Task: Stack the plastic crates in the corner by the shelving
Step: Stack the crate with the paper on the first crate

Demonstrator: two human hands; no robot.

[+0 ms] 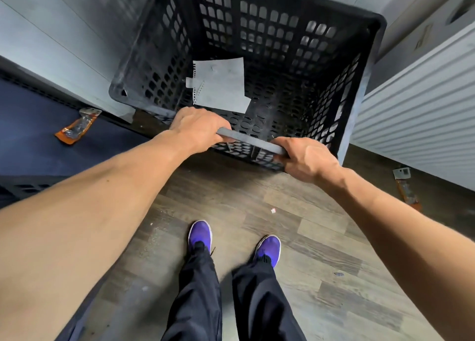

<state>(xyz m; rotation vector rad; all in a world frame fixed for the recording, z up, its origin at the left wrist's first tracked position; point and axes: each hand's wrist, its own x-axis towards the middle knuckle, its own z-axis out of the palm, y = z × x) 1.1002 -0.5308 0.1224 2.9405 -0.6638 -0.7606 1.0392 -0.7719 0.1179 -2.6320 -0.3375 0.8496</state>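
A large black plastic crate point(270, 32) with perforated walls stands in front of me, open side up, its far side toward the corner. A sheet of white paper point(221, 83) lies inside it. My left hand point(198, 128) is closed over the near rim on the left. Further right along the same rim, my right hand point(305, 158) grips it too. Whether the crate rests on the floor or on another crate is hidden.
Grey panels point(64, 45) rise on the left and a white ribbed wall point(416, 114) on the right, meeting behind the crate. A dark blue surface point(33, 135) lies at left with an orange wrapper point(77, 127) on it. Another wrapper point(406, 186) lies on the wood floor point(295, 238) at right.
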